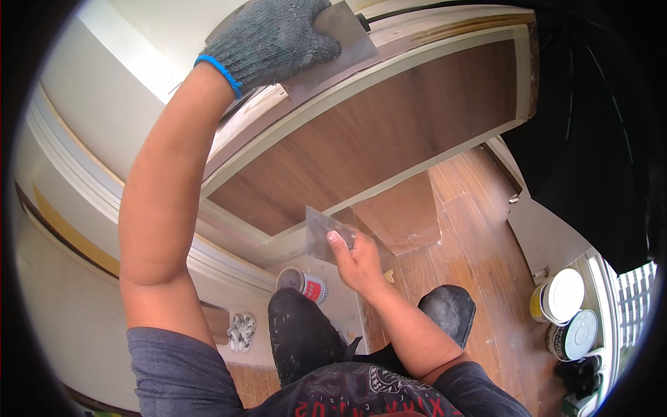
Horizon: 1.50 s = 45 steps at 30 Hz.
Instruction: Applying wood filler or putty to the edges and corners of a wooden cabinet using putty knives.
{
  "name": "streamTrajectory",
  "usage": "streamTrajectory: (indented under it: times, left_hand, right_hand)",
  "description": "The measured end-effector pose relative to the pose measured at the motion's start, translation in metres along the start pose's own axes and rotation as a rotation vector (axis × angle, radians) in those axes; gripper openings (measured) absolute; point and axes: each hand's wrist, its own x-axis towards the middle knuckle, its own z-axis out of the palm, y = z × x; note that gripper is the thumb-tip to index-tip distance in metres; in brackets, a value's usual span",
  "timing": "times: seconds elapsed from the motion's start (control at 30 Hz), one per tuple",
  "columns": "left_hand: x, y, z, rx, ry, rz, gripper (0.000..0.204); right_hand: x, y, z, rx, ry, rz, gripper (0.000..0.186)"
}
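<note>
My left hand (271, 45), in a grey knit glove with a blue cuff, is raised to the top of a wooden panel. It is closed on a flat metal plate (351, 45) like a putty spreader, which lies along the panel's upper edge. My bare right hand (358, 263) is lower, in front of the panel. Its thumb and fingers pinch a thin metal putty blade (318, 229), held up and tilted. The panel (375, 125) has a brown wood-grain face with strips of pale tape around its border.
An open tin (290, 279) with a red label stands by my knee. Brown sheet material (399, 208) lies below the panel, on the wood floor (472, 229). Two lidded buckets (561, 295) are at the right. Black sheeting (583, 139) hangs there; a cable (445, 5) runs along the top.
</note>
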Motion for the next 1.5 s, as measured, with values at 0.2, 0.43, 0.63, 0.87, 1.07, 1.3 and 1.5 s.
streamTrajectory:
  times: [0.2, 0.43, 0.63, 0.87, 1.07, 1.3, 1.5]
  left_hand:
    - [-0.012, 0.032, -0.050, -0.165, -0.146, -0.327, 0.041]
    - [-0.026, -0.025, -0.008, -0.074, -0.030, -0.040, 0.059]
    - [-0.031, -0.036, 0.012, -0.050, 0.008, -0.037, 0.063]
    - [-0.033, -0.043, 0.022, -0.036, 0.086, -0.020, 0.064]
    - [-0.026, -0.030, -0.002, -0.086, -0.103, -0.117, 0.056]
    - [-0.049, -0.042, -0.012, -0.156, -0.057, -0.057, 0.053]
    - [-0.055, -0.059, 0.013, -0.082, 0.037, -0.042, 0.056]
  right_hand:
    - [0.002, 0.000, -0.008, -0.024, -0.042, 0.039, 0.043]
    - [0.000, -0.003, -0.001, 0.018, -0.012, 0.001, 0.033]
    - [0.001, -0.003, -0.001, 0.014, -0.001, -0.022, 0.034]
    - [0.001, -0.002, 0.000, -0.019, -0.012, -0.020, 0.037]
    - [0.000, -0.005, -0.002, -0.003, -0.005, 0.005, 0.037]
    - [-0.001, -0.006, 0.001, 0.008, 0.000, 0.009, 0.038]
    - [-0.001, -0.003, -0.002, -0.060, -0.043, 0.032, 0.039]
